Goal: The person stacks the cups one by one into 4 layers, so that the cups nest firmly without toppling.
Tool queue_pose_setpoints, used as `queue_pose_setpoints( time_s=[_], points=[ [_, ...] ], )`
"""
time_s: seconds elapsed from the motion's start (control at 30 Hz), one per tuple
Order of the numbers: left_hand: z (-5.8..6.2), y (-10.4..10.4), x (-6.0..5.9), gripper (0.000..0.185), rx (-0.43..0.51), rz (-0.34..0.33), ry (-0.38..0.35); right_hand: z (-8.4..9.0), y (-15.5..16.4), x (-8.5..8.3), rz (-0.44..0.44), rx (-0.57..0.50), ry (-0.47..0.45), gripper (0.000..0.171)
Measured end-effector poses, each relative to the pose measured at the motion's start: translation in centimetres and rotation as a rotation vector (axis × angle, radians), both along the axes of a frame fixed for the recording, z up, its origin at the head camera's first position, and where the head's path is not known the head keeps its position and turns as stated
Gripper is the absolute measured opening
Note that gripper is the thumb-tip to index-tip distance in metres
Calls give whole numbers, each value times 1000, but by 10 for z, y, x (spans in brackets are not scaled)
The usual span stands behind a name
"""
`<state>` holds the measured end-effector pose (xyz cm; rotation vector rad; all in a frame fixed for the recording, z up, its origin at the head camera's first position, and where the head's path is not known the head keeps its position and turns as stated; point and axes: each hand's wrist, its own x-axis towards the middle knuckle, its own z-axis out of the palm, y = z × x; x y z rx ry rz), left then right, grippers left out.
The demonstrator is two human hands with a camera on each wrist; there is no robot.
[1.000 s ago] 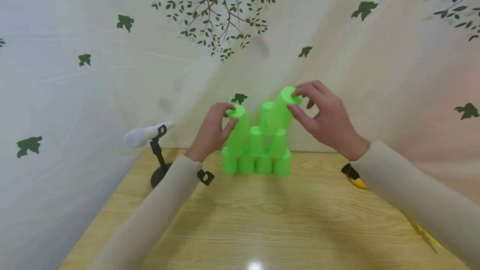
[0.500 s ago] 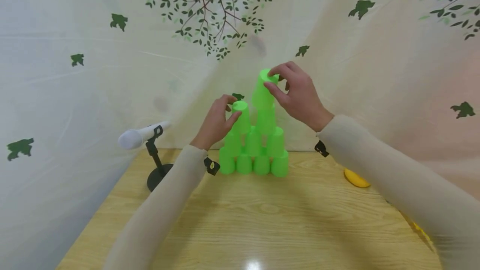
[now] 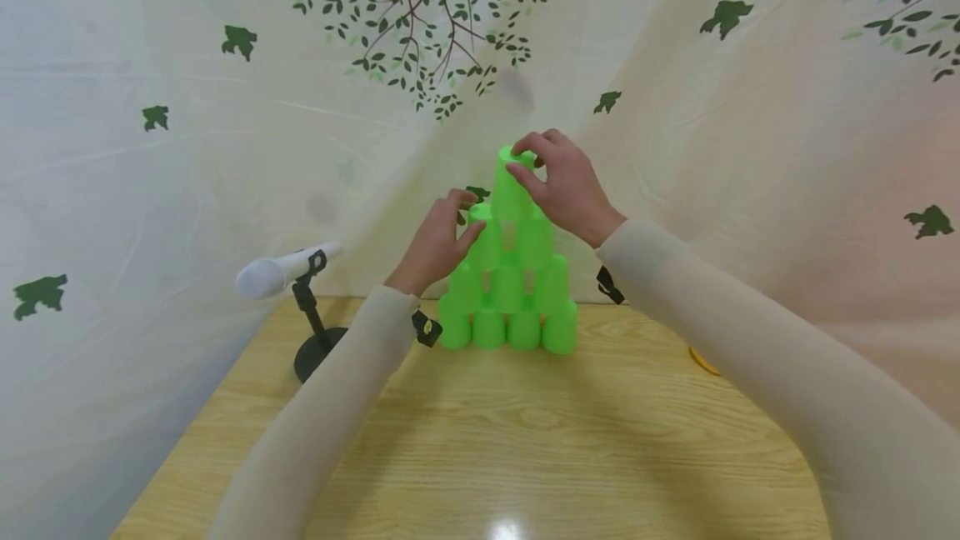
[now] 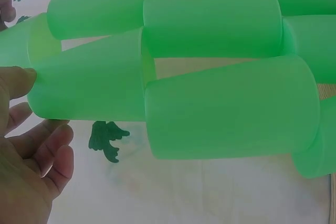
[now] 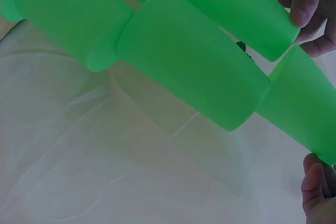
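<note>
Upside-down green plastic cups form a pyramid (image 3: 507, 286) at the back of the table in the head view. My right hand (image 3: 566, 186) grips the top cup (image 3: 512, 190) by its closed end. That cup's rim meets the two cups below it in the right wrist view. My left hand (image 3: 438, 240) holds the left cup of the row beneath (image 4: 94, 82), thumb on one side near its base and curled fingers on the other. Beside it in that row stands another cup (image 3: 534, 242). Lower rows of cups (image 3: 489, 329) rest beneath.
To the left, a white microphone (image 3: 273, 273) sits on a black stand (image 3: 318, 340), near my left forearm. A yellow object (image 3: 705, 361) is mostly hidden behind my right sleeve. A printed cloth (image 3: 360, 157) hangs behind the wooden table (image 3: 487, 440).
My right hand has carried its cup up and leftward from the right side onto the top of the pyramid. My left hand has stayed at the left cup, with a small shift right.
</note>
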<state>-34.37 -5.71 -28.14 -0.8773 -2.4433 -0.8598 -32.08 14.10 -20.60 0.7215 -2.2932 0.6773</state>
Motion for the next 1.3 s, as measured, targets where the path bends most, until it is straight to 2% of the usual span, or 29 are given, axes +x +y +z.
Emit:
queue_pose_setpoints(
  time_s=[0.4,0.67,0.93,1.13,1.3],
  points=[
    [-1,4,1,40,24,-9,-22,4,-5,-9,-65,7,-98,28],
    [-5,4,2,42,23,-7,-35,1,-4,-9,-68,21,-118,37],
    [-5,-5,5,44,25,4,9,3,-1,-7,-60,14,-118,49],
    [-5,-17,14,46,17,37,1,7,17,2,-61,-45,-100,48],
    [-10,-28,29,57,-91,57,-26,7,46,18,-109,-53,-66,48]
  ],
)
